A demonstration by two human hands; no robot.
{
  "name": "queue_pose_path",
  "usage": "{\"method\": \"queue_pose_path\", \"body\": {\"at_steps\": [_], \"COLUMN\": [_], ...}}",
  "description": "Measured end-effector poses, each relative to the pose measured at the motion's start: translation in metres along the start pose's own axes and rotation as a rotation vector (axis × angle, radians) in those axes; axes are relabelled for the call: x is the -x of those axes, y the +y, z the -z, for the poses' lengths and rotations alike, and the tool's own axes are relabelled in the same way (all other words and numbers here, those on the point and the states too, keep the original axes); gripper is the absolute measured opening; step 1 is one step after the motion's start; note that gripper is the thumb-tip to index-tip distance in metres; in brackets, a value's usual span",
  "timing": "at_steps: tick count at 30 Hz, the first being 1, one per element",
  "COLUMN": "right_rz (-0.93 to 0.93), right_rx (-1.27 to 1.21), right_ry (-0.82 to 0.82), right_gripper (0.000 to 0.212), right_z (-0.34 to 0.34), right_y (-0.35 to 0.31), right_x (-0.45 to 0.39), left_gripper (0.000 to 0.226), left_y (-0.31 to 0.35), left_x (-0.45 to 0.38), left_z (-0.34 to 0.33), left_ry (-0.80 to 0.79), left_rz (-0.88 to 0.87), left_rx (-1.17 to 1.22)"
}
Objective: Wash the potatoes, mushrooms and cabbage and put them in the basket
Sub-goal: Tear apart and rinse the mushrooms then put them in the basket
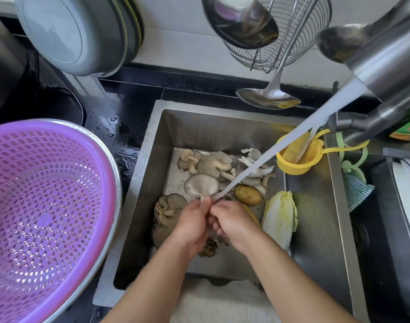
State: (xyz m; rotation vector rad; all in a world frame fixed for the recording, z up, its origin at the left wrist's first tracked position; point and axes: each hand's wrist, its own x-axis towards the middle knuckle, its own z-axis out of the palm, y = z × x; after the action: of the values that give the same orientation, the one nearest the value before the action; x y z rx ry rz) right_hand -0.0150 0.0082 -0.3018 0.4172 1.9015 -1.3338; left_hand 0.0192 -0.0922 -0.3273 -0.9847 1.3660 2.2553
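In the steel sink (152,145), my left hand (192,222) pinches the stem of a pale oyster mushroom (200,184) under the running water stream (280,155). My right hand (232,220) meets it at the fingertips, fingers curled; what it grips is hidden. More oyster mushrooms (213,162) lie at the sink's back and under my hands. A yellow potato (248,194) sits right of the stream. A napa cabbage (280,217) lies by the right wall. The purple basket (43,206) stands on the left counter, nothing in it.
The faucet (385,66) looms at top right, pouring diagonally. A yellow strainer (294,157) hangs on the sink's back right corner. Ladles (266,96) and a wire skimmer (299,40) hang on the wall. Pot lids (78,33) lean at back left. The counter is wet.
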Motion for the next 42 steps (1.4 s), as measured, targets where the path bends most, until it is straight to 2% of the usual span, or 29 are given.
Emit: {"method": "queue_pose_path", "body": {"at_steps": [1,3,5,6,7,8,10,13,16,18,21,23,24,26,28,30,32,34,36,37,39,40,41,42], "right_rz": [-0.021,0.017,0.164,0.247,0.287,0.277,0.16,-0.032,-0.09,-0.033,0.08,0.093,0.081,0.076,0.087,0.02,-0.101,-0.146,-0.122,-0.11,-0.133,-0.149,-0.147,-0.155], "right_rx": [0.085,0.524,0.938,0.993,0.997,0.975,0.953,0.987,0.872,0.744,0.153,-0.176,-0.248,-0.252,-0.214,-0.276,-0.362,-0.311,-0.189,-0.22,-0.463,-0.566,-0.628,-0.673], "right_ry": [-0.01,0.033,0.13,0.178,0.205,0.216,0.188,0.087,0.066,0.137,0.262,0.182,0.104,0.007,0.056,0.146,0.183,0.131,0.091,0.084,0.004,-0.027,-0.039,-0.019], "right_gripper": [0.026,0.026,0.016,0.013,0.011,0.009,0.008,0.016,0.028,0.03,0.03,0.025,0.031,0.033,0.024,0.01,0.018,0.021,0.026,0.027,0.027,0.026,0.023,0.019], "right_z": [0.002,0.005,0.005,0.005,0.007,0.011,0.02,0.034,0.047,0.05,0.045,0.041,0.039,0.035,0.033,0.027,0.018,0.006,-0.008,-0.015,-0.021,-0.021,-0.018,-0.013], "right_y": [0.0,-0.004,-0.01,-0.013,-0.014,-0.013,0.0,0.032,0.044,0.04,0.024,0.014,0.012,0.01,0.01,0.008,0.008,0.01,0.012,0.011,0.004,0.003,0.003,0.004], "right_x": [0.0,0.003,0.012,0.017,0.018,0.018,0.011,0.001,-0.001,-0.005,-0.01,-0.014,-0.017,-0.019,-0.023,-0.022,-0.02,-0.022,-0.02,-0.018,-0.01,-0.009,-0.012,-0.017], "left_gripper": [0.036,0.032,0.031,0.033,0.034,0.033,0.03,0.022,0.019,0.019,0.011,0.009,0.007,0.007,0.008,0.019,0.032,0.031,0.021,0.017,0.018,0.028,0.037,0.041], "left_y": [-0.004,-0.011,-0.01,-0.007,-0.004,-0.001,0.001,-0.005,-0.003,-0.002,-0.004,-0.005,-0.005,-0.005,-0.005,-0.006,-0.007,-0.009,-0.012,-0.013,-0.016,-0.017,-0.015,-0.013], "left_x": [-0.002,-0.005,-0.006,-0.008,-0.009,-0.01,-0.007,-0.004,-0.005,-0.004,0.0,0.004,0.005,0.006,0.005,0.004,0.004,0.001,-0.005,-0.007,-0.007,-0.006,-0.002,0.001], "left_z": [0.0,-0.001,-0.001,0.002,0.005,0.007,0.007,0.005,0.007,0.008,0.005,0.003,0.003,0.003,0.001,-0.003,-0.006,-0.004,0.007,0.012,0.014,0.01,0.002,-0.004], "left_ry": [0.02,0.089,0.237,0.318,0.341,0.3,0.147,0.042,-0.032,-0.076,-0.183,-0.236,-0.26,-0.28,-0.25,-0.215,-0.172,-0.017,0.23,0.319,0.295,0.232,0.171,0.141], "left_rz": [-0.02,-0.023,0.013,0.034,0.037,0.031,0.023,0.024,0.019,0.036,0.08,0.11,0.122,0.141,0.146,0.147,0.155,0.125,-0.02,-0.128,-0.304,-0.337,-0.366,-0.343], "left_rx": [-0.128,-0.361,-0.524,-0.492,-0.35,-0.165,0.068,0.092,0.115,0.122,0.066,-0.023,-0.062,-0.086,-0.071,-0.044,-0.015,-0.068,-0.371,-0.576,-0.886,-0.942,-0.933,-0.779]}}
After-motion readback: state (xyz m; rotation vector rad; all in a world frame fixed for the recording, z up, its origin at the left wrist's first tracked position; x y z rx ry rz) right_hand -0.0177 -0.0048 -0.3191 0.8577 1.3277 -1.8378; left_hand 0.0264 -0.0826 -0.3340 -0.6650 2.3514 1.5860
